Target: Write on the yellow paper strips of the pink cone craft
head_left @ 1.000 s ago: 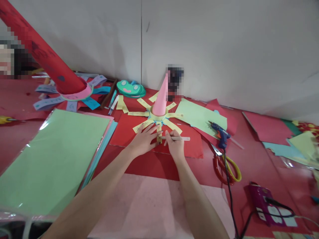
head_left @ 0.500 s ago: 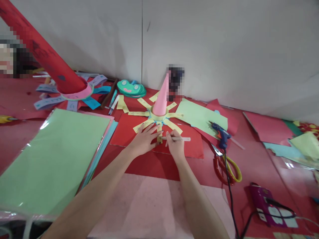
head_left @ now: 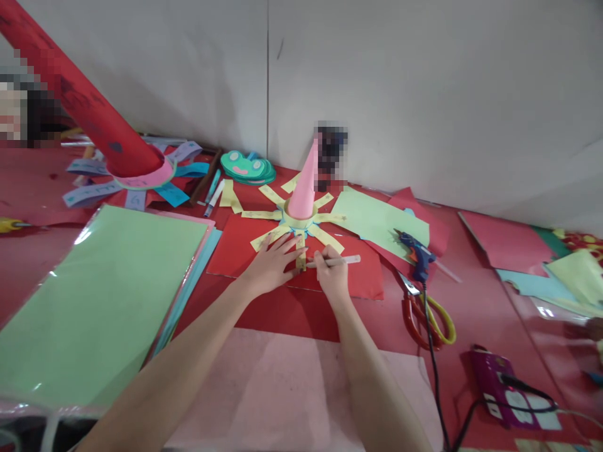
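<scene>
A pink paper cone (head_left: 304, 188) stands upright inside a yellow paper ring, with yellow paper strips (head_left: 326, 238) spread out around it. My left hand (head_left: 271, 262) lies over the near strips with its fingers spread, pressing them down. In my right hand (head_left: 332, 273) is a pen (head_left: 346, 260), pinched between thumb and fingers, its tip at the nearest strip (head_left: 301, 245). Small drawn marks show on several strips. Beneath lies a red sheet (head_left: 362, 276).
At right are a blue glue gun (head_left: 419, 254), scissors (head_left: 440, 320) and a purple power strip (head_left: 499, 383) with a black cord. Green paper sheets (head_left: 117, 282) lie left, near a red paper tube (head_left: 103, 119). Green frog cut-outs (head_left: 247, 168) sit by the wall. Part of another hand shows at the right edge.
The pen has tilted slightly in my right hand, its tip staying by the nearest strip. My left hand stays in place. Part of another person's hand has appeared at the right edge.
</scene>
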### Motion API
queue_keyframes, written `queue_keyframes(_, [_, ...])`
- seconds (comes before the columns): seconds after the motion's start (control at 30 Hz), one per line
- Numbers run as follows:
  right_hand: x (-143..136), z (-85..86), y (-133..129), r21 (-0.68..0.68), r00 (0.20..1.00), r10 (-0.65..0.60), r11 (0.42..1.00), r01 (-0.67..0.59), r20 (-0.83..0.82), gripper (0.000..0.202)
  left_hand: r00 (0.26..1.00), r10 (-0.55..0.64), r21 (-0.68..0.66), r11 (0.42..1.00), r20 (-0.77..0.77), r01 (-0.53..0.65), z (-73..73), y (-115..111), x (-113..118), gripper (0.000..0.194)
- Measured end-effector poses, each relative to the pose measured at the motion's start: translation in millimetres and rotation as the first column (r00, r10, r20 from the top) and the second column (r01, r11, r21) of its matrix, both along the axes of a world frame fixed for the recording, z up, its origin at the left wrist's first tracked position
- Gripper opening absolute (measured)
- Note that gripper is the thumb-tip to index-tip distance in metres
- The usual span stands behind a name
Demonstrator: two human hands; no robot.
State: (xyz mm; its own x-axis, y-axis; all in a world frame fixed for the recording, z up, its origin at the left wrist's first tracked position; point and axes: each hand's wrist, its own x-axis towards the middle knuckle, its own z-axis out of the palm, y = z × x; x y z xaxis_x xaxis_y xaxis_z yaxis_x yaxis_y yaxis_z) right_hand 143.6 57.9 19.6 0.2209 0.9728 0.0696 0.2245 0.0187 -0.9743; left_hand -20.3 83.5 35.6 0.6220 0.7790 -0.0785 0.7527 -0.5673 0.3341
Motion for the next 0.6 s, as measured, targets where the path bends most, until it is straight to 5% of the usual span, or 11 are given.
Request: queue_keyframes(0.6, [-0.7, -2.0, 0.0, -0.019, 0.999, 0.004, 1.0, -0.005, -0.035, 0.035, 0.999, 0.0, -0.027, 1.0, -0.032, -0.001, 4.7, -1.3, 0.4, 0.049])
